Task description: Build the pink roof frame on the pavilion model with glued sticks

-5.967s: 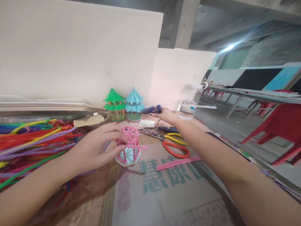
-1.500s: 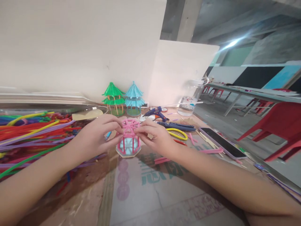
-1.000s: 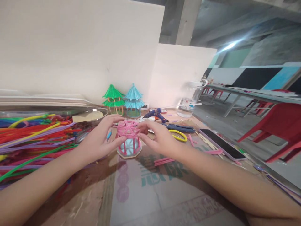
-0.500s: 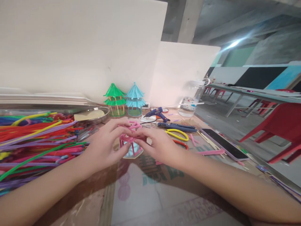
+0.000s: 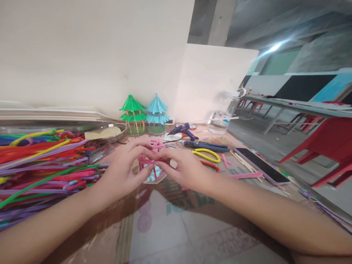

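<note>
Fuzzy, many-coloured pipe cleaners (image 5: 41, 165) lie heaped on my far left, beside a shiny metal bowl (image 5: 123, 130). Next, I see the left hand (image 5: 128, 165), thumb and forefinger pinching the near rim of a pink frame (image 5: 157, 145). That frame stands on the worktop (image 5: 110, 234) before me, ribbed top upward, long axis vertical, on a flat-sided, pale blue base. The right hand (image 5: 184, 165) pinches the same rim, fingertips nearly meeting the left's. Beneath, a smooth sheet (image 5: 165, 234) bears green Chinese characters, too covered for me to read. Rightward come yellow-and-red-handled scissors (image 5: 207, 155), then a glossy black phone (image 5: 261, 165).
</note>
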Demonstrator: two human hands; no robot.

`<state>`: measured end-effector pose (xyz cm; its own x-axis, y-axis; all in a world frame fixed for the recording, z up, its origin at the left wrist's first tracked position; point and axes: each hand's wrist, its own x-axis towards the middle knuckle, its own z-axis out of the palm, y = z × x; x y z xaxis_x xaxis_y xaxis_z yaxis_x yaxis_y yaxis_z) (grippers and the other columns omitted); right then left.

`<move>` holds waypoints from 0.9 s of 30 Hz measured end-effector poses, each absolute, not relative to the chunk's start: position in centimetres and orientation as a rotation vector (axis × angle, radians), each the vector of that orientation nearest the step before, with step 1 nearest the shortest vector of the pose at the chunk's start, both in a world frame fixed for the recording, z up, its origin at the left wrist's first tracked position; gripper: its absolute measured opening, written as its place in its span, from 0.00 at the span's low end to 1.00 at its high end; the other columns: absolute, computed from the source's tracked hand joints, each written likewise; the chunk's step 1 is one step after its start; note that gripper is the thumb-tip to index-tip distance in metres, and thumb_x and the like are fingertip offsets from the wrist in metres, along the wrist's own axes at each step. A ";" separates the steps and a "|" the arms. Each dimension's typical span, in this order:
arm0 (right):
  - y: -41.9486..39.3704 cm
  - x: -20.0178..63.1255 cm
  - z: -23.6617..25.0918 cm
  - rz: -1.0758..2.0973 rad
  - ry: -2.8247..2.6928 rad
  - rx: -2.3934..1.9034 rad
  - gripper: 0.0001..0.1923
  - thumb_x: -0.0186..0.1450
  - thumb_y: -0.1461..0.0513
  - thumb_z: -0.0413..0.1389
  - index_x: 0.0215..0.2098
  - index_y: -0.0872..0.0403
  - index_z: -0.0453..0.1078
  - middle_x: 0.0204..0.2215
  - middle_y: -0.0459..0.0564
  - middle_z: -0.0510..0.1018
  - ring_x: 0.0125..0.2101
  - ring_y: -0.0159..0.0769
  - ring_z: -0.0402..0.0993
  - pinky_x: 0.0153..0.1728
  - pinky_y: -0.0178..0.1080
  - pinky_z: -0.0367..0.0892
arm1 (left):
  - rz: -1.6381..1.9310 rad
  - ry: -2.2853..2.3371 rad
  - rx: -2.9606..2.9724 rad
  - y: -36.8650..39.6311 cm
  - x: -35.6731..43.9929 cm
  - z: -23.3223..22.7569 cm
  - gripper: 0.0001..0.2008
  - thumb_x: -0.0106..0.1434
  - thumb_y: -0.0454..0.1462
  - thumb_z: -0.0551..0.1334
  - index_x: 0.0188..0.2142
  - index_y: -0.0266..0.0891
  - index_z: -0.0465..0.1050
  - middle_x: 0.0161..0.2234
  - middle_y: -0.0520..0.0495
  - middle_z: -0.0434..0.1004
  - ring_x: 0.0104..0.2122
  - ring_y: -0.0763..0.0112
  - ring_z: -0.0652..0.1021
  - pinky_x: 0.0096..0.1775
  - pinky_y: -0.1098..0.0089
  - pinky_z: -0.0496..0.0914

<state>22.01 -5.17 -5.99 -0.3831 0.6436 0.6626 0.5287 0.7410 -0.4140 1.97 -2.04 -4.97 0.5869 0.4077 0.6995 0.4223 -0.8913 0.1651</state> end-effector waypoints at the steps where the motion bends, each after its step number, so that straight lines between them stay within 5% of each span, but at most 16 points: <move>1: -5.1 22.0 -6.1 0.176 -2.066 -0.875 0.08 0.68 0.64 0.56 0.43 0.53 0.77 0.36 0.47 0.84 0.33 0.33 0.78 0.35 0.33 0.68 | -1.221 -0.725 -2.787 -2.0 2.0 -5.0 0.03 0.65 0.36 0.58 0.38 0.42 0.69 0.48 0.45 0.74 0.50 0.61 0.75 0.50 0.59 0.70; 27: -5.6 21.7 -6.0 0.198 -2.062 -0.927 0.09 0.67 0.67 0.55 0.42 0.53 0.76 0.33 0.46 0.82 0.29 0.30 0.74 0.32 0.32 0.64 | -1.213 -0.698 -2.796 -2.6 2.0 -4.6 0.07 0.62 0.33 0.56 0.38 0.43 0.69 0.51 0.44 0.73 0.53 0.59 0.74 0.54 0.55 0.69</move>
<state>21.71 -5.65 -6.05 -0.3687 0.6767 0.6373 0.5433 0.7132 -0.4429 1.99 -2.59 -4.61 0.5995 0.3930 0.6973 0.4051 -0.9003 0.1591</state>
